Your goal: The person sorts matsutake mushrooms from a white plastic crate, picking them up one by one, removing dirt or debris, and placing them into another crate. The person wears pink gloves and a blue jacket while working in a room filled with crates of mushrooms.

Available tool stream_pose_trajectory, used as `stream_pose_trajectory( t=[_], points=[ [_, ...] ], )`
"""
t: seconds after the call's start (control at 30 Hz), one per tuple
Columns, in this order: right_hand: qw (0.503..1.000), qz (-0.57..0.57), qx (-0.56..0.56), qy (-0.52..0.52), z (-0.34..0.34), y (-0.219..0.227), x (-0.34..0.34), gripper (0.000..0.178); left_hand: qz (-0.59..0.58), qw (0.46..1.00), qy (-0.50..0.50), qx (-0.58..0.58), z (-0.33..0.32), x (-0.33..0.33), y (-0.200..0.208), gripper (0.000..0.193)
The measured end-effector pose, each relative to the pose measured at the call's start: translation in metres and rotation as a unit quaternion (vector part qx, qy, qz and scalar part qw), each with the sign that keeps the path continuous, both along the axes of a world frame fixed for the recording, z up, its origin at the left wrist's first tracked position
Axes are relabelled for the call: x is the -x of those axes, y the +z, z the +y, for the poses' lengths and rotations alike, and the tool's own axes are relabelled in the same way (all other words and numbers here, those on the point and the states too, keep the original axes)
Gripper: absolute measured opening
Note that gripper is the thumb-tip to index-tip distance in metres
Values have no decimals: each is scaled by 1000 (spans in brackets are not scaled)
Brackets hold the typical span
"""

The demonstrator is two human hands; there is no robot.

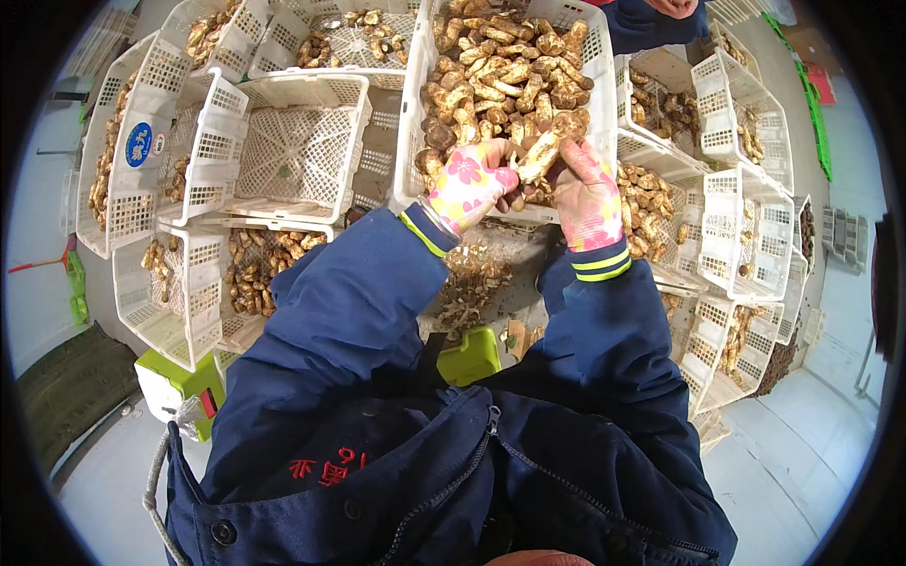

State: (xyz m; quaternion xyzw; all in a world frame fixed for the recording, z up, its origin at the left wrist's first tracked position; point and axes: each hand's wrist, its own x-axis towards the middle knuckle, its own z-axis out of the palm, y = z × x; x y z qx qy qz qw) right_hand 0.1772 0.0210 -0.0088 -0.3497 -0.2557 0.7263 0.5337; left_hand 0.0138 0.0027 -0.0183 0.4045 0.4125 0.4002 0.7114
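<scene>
White crates [129, 184] stand all around on a pale floor [774, 453], many with mushrooms in them. One long mushroom [543, 151] is held up at the near end of a full crate [412, 132]. It is tan and yellow with brown patches, fat and bumpy, and paler at its low end. The left hand [467, 184], in a flowery glove, curls in with its fingers pinched at that pale end. The right hand [590, 193] bends around the other side, its thumb near the top; its far fingers are hidden. Soft fingers seem best, since a hard squeeze could bruise or snap it. Keeping it low over the pile would make a drop gentle. Crumbly scraps [472, 283] lie below, near a green tub-like thing [469, 357], and another person's hand [672, 8] shows beyond the full crate.
</scene>
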Motion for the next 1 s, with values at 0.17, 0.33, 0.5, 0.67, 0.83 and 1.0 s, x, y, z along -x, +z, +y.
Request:
stream_pose_trajectory(
  t=[0.17,0.33,0.5,0.67,0.83,1.0],
  points=[
    [994,87,52,39,9,-3,-20,38,279,910,-271,-143,1,-1,-13,28],
    [994,-78,-68,32,4,8,-9,39,3,1000,-29,-8,5,-4,0,36],
    [980,-168,-102,11,-8,12,8,36,-86,994,34,51,2,-5,-3,28],
    [981,-170,-88,40,-5,15,5,40,-158,986,22,55,0,-2,-6,36],
    [985,-148,-79,47,-11,18,10,39,-142,987,58,42,-5,-3,-15,33],
    [987,-138,-75,24,-11,11,14,35,-128,991,47,10,-5,-3,-18,31]
  ],
)
